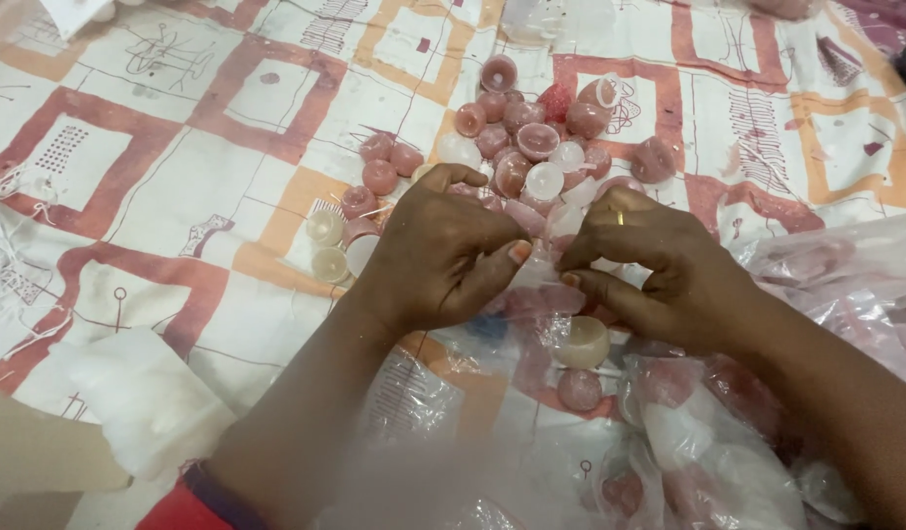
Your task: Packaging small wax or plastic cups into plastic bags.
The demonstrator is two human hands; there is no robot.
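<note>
My left hand (443,250) and my right hand (659,265) meet at the middle of the view, fingertips pinching a small clear plastic bag (541,285) between them. Just beyond the hands lies a heap of small pink and white dome-shaped plastic caps (531,147) on a patterned cloth (178,167). Two cream caps (325,245) sit left of my left hand. Below the hands, a cream cap (582,342) and a pink cap (578,389) lie on or inside clear plastic.
A pile of crumpled clear plastic bags (826,285) with pink pieces inside fills the right and lower right. A white wad of soft material (144,397) lies at lower left. Loose white threads (11,255) lie at the left edge.
</note>
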